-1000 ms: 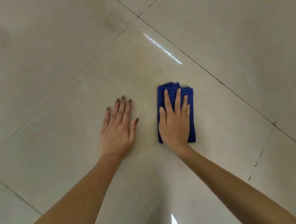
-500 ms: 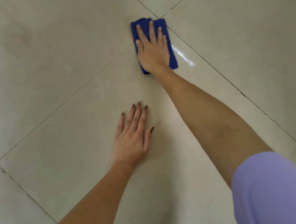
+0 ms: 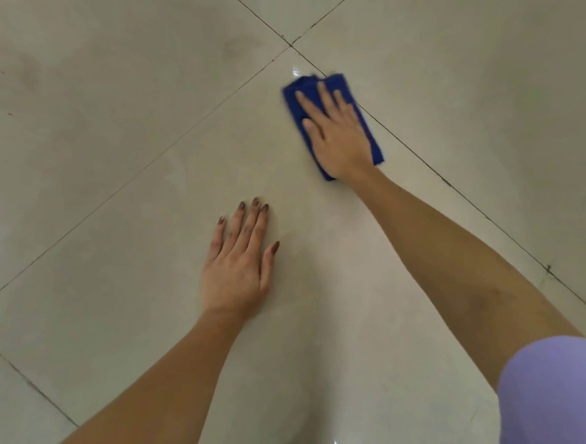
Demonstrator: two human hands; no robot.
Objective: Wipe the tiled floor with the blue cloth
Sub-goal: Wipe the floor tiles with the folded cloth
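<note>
Right hand [image 3: 339, 135] flat on blue cloth [image 3: 294, 100]; left hand [image 3: 237, 263] flat on floor [image 3: 109, 164]

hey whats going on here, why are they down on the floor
A person is wiping a tiled floor by hand. The right hand lies flat on a folded blue cloth, pressing it down near the grout line at the far corner of a tile. The left hand is spread flat on the bare tile, closer in, as if for support. A purple sleeve shows at the lower right.

right hand [image 3: 339, 140] on cloth [image 3: 296, 98], left hand [image 3: 238, 269] nearer, leftward
</note>
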